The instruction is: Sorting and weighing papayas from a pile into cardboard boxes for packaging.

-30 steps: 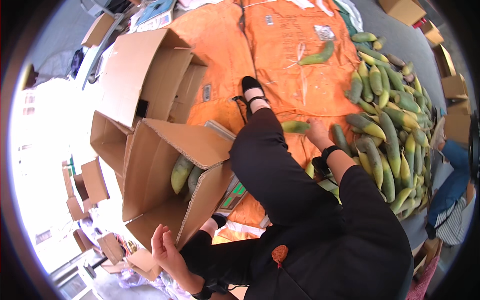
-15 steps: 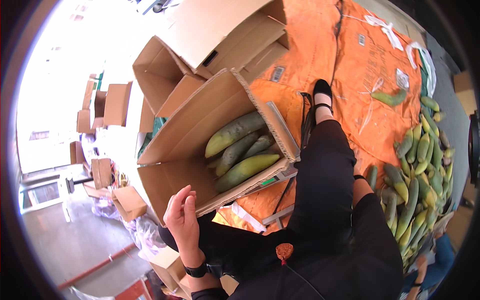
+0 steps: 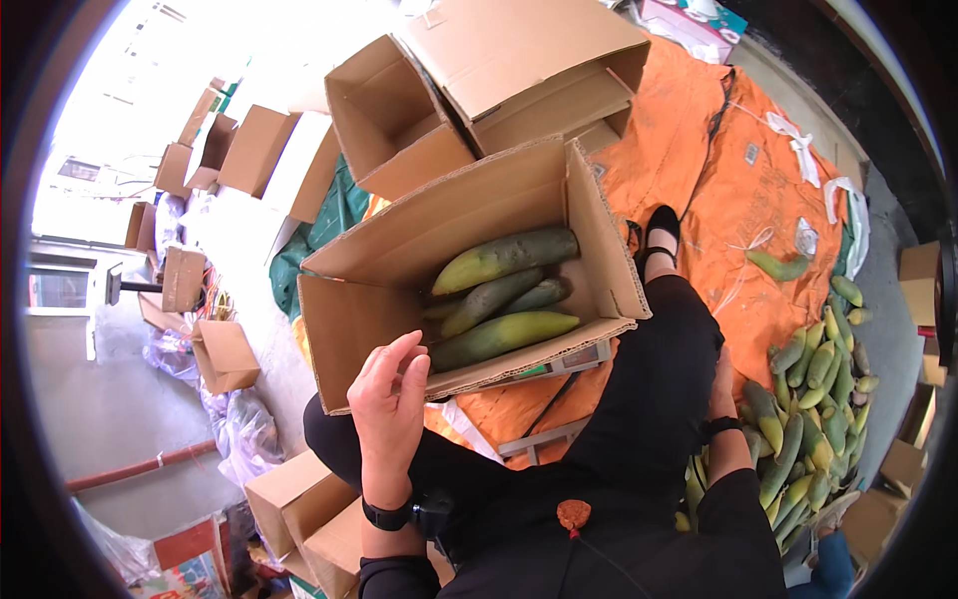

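An open-topped cardboard box (image 3: pixel 469 184) stands in front of me. Several thick, long green-and-yellow gourds, like overgrown cucumbers (image 3: pixel 504 339), lie side by side inside. My left hand (image 3: pixel 389 399) is raised at the box's near left edge, its fingers loosely bent and apart, holding nothing; whether it touches the cardboard is unclear. My right hand (image 3: pixel 722 384) hangs beside my right knee, with its fingers mostly hidden behind the leg. Part of a metal platform with a small green display (image 3: pixel 529 371) shows under the box's near edge.
A big heap of similar gourds (image 3: pixel 818 399) lies to the right, with one single gourd (image 3: pixel 776 266) on the orange sheet (image 3: pixel 689 130). Empty boxes (image 3: pixel 394 110) stand beyond the filled one. More boxes (image 3: pixel 225 356) and plastic bags are at left. Another person's arm (image 3: pixel 833 564) shows lower right.
The view has shifted, so the box sits slightly further right in the picture. My right hand now shows beside the knee. My left hand stays by the box's near left edge.
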`<state>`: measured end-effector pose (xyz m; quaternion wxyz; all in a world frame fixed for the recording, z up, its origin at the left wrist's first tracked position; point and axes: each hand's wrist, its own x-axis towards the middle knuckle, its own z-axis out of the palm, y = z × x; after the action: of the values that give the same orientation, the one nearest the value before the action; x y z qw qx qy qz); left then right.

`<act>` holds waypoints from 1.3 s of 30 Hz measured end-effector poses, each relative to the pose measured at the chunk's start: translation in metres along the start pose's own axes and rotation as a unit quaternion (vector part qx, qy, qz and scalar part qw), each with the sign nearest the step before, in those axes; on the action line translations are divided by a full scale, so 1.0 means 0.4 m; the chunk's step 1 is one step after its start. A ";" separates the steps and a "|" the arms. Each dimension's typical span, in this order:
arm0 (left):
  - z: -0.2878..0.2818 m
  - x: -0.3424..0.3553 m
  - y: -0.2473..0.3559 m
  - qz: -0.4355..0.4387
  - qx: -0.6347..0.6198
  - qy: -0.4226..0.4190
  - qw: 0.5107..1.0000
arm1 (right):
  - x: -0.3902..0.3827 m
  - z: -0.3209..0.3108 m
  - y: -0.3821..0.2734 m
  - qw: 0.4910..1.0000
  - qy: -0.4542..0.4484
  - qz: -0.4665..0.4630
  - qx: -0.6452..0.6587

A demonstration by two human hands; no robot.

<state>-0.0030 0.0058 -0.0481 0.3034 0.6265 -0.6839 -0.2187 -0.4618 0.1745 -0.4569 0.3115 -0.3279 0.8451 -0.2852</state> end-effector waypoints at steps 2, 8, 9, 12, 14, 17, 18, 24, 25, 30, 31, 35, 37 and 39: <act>-0.009 -0.006 -0.010 -0.014 -0.018 0.001 1.000 | -0.068 -0.113 -0.272 0.998 0.047 -0.037 -0.037; -0.008 -0.006 -0.022 -0.015 -0.123 -0.017 0.992 | -0.086 -0.345 -0.694 0.962 0.099 -0.194 0.167; -0.007 -0.008 -0.024 -0.019 -0.131 0.003 0.991 | -0.098 -0.353 -0.763 0.952 0.085 -0.202 0.215; -0.024 -0.024 -0.048 -0.027 -0.159 0.015 0.987 | -0.184 -0.347 -1.003 0.915 0.076 -0.317 0.239; -0.030 -0.025 -0.047 -0.060 -0.210 0.041 0.975 | -0.256 -0.342 -1.127 0.887 0.069 -0.410 0.203; -0.015 -0.016 -0.026 -0.040 -0.237 0.036 0.970 | -0.316 -0.311 -1.236 0.845 0.013 -0.503 0.181; -0.010 -0.017 -0.022 -0.046 -0.257 0.061 0.963 | -0.327 -0.286 -1.259 0.829 -0.005 -0.537 0.154; -0.039 -0.030 -0.061 -0.081 -0.314 0.148 0.934 | -0.374 -0.051 -1.284 0.842 -0.100 -0.523 -0.085; -0.037 -0.027 -0.048 -0.081 -0.314 0.156 0.933 | -0.369 -0.011 -1.265 0.843 -0.089 -0.518 -0.115; -0.032 -0.048 0.043 -0.053 -0.260 0.106 0.958 | -0.342 0.009 -1.292 0.859 -0.132 -0.474 -0.139; -0.030 -0.047 0.047 -0.051 -0.250 0.106 0.961 | -0.342 -0.006 -1.294 0.858 -0.099 -0.487 -0.130; -0.008 -0.057 0.061 -0.053 -0.214 0.076 0.973 | -0.346 -0.082 -1.243 0.859 -0.087 -0.497 -0.080; -0.013 -0.058 0.062 -0.057 -0.216 0.082 0.971 | -0.360 -0.135 -1.195 0.838 -0.031 -0.541 0.065; -0.025 -0.058 0.058 -0.063 -0.218 0.093 0.970 | -0.343 -0.188 -1.137 0.828 0.037 -0.551 0.097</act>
<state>-0.0121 0.0324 -0.0281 0.4806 0.6045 -0.5478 -0.3218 -0.2631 0.0127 -0.0501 0.1014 -0.6961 0.5033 -0.5018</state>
